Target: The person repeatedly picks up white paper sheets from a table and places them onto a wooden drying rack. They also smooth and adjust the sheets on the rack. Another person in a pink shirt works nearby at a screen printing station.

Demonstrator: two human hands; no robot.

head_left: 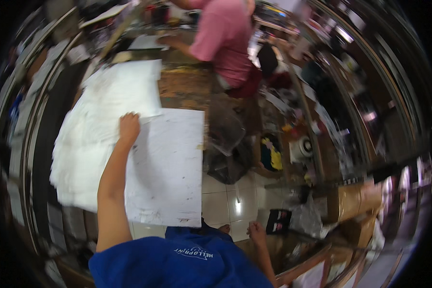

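- The pile of white sheets (101, 139) is spread along the left edge of the desk (185, 89), stacked unevenly.
- The single white sheet (170, 168) is laid flat at the near end, by the right edge of the desk; its surface is marked with dark specks and its upper left part is covered by the pile.
- The left hand (129, 126) is rested on the right part of the pile, fingers bent; whether paper is pinched cannot be told.
- The right hand (257, 233) is held low, off the near right corner of the desk, fingers curled; whether anything is gripped cannot be told. A black item (278, 222) with pinkish marks is seen just beside it.
- Beyond the far part of the desk, a co-worker in a pink shirt (225, 43) is seen, blurred; one arm is stretched toward a pale sheet (146, 42).
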